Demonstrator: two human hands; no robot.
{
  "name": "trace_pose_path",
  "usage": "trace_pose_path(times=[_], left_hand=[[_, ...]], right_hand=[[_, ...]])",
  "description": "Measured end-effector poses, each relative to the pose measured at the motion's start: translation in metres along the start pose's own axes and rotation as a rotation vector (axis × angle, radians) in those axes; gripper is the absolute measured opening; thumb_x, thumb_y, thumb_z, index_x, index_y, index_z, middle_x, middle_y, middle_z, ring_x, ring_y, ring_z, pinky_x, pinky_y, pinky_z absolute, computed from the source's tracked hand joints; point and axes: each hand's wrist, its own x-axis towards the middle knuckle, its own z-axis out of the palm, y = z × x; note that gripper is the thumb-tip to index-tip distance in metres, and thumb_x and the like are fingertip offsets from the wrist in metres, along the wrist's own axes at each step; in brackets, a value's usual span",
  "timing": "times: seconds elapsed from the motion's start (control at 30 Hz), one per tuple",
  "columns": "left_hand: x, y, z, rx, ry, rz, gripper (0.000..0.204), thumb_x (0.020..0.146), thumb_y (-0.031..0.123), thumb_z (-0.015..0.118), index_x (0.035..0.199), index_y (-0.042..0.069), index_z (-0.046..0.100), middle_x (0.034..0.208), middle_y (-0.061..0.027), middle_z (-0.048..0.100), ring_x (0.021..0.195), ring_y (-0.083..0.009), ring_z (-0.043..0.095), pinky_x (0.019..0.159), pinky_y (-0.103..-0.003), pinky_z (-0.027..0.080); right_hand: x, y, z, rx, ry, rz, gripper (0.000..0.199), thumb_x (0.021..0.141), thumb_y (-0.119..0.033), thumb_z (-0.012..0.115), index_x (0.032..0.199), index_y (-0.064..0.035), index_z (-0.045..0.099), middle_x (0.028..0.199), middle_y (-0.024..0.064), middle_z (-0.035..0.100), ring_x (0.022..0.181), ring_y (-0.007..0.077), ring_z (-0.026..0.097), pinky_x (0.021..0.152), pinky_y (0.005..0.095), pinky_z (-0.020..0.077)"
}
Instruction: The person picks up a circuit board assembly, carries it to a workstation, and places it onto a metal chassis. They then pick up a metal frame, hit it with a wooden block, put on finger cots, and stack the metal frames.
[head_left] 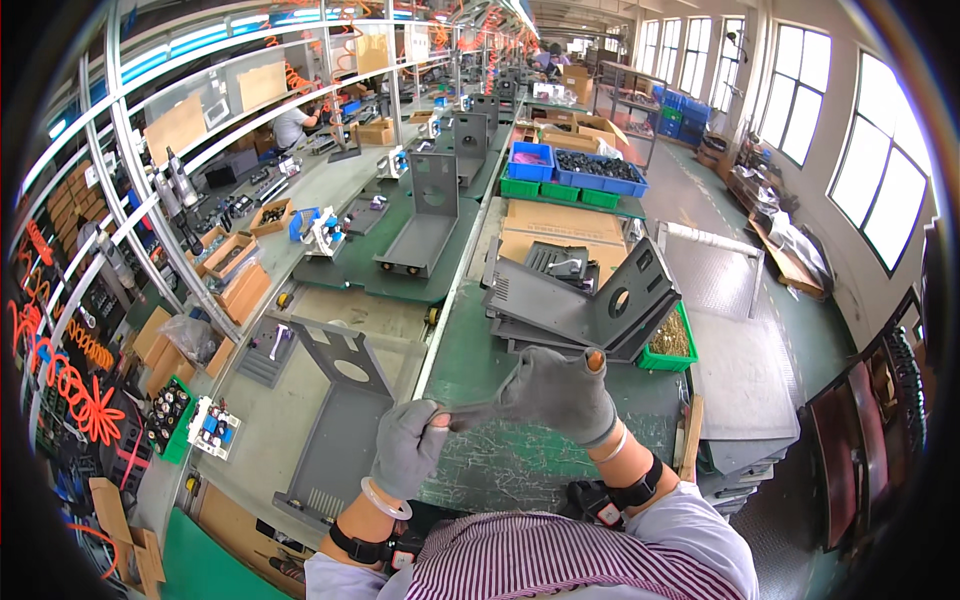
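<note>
Both my hands wear grey knit gloves and are raised over the green bench mat. My left hand pinches the stretched fingertip of the glove on my right hand and pulls it sideways. One bare fingertip pokes through the right glove near its top. Neither hand holds a part. An L-shaped grey metal chassis lies on the bench just left of my left hand. A stack of grey metal chassis panels sits just beyond my right hand.
A green bin of small brass parts stands right of the stack. Further along are more grey chassis, cardboard sheets, blue and green bins and small part boxes. Tool racks line the left; an aisle runs right.
</note>
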Motion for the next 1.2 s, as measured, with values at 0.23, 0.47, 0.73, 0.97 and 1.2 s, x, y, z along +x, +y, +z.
trace_pose_path(times=[0.23, 0.47, 0.73, 0.97, 1.2], left_hand=[[-0.011, -0.011, 0.022, -0.327, -0.215, -0.188, 0.027, 0.089, 0.024, 0.055, 0.074, 0.001, 0.051, 0.058, -0.0103, 0.047, 0.05, -0.0232, 0.045, 0.049, -0.031, 0.037], [-0.013, -0.008, 0.017, -0.348, 0.094, -0.055, 0.026, 0.089, 0.019, 0.055, 0.072, 0.002, 0.047, 0.06, -0.0062, 0.048, 0.051, -0.0188, 0.042, 0.049, -0.03, 0.035], [-0.014, -0.003, 0.016, -0.212, -0.026, -0.022, 0.019, 0.086, 0.015, 0.058, 0.076, 0.0, 0.051, 0.062, -0.01, 0.048, 0.053, -0.0226, 0.045, 0.05, -0.032, 0.036], [-0.022, -0.007, 0.022, -0.222, -0.143, -0.109, 0.018, 0.086, 0.018, 0.058, 0.083, 0.001, 0.054, 0.068, -0.011, 0.052, 0.058, -0.0222, 0.05, 0.053, -0.031, 0.039], [-0.04, -0.034, 0.043, -0.645, -0.311, -0.327, 0.031, 0.087, 0.026, 0.058, 0.107, 0.003, 0.053, 0.091, -0.004, 0.057, 0.073, -0.0133, 0.054, 0.063, -0.03, 0.044]], right_hand=[[-0.003, -0.001, 0.019, -0.409, 0.03, -0.133, 0.033, 0.077, -0.041, 0.062, 0.069, -0.0109, 0.054, 0.07, 0.0046, 0.053, 0.066, 0.0203, 0.052, 0.065, 0.0267, 0.0426], [0.004, -0.013, -0.019, -1.856, 0.227, -0.003, 0.05, 0.079, -0.05, 0.059, 0.093, -0.0019, 0.054, 0.093, 0.0073, 0.059, 0.079, 0.0146, 0.05, 0.076, 0.032, 0.0438], [-0.011, -0.004, -0.033, -0.264, -0.226, -0.151, 0.074, 0.073, -0.062, 0.059, 0.115, -0.0033, 0.044, 0.104, 0.0104, 0.056, 0.09, 0.0188, 0.054, 0.084, 0.0339, 0.043], [-0.014, -0.007, -0.005, 0.065, -0.382, 0.064, 0.078, 0.07, -0.066, 0.062, 0.121, -0.0104, 0.041, 0.109, 0.0134, 0.057, 0.106, 0.0399, 0.054, 0.077, 0.0566, 0.0453], [-0.013, 0.009, -0.022, -0.502, -0.447, 0.011, 0.07, 0.074, -0.057, 0.063, 0.116, -0.0043, 0.046, 0.101, 0.0138, 0.062, 0.106, 0.0392, 0.053, 0.083, 0.0538, 0.0446]])
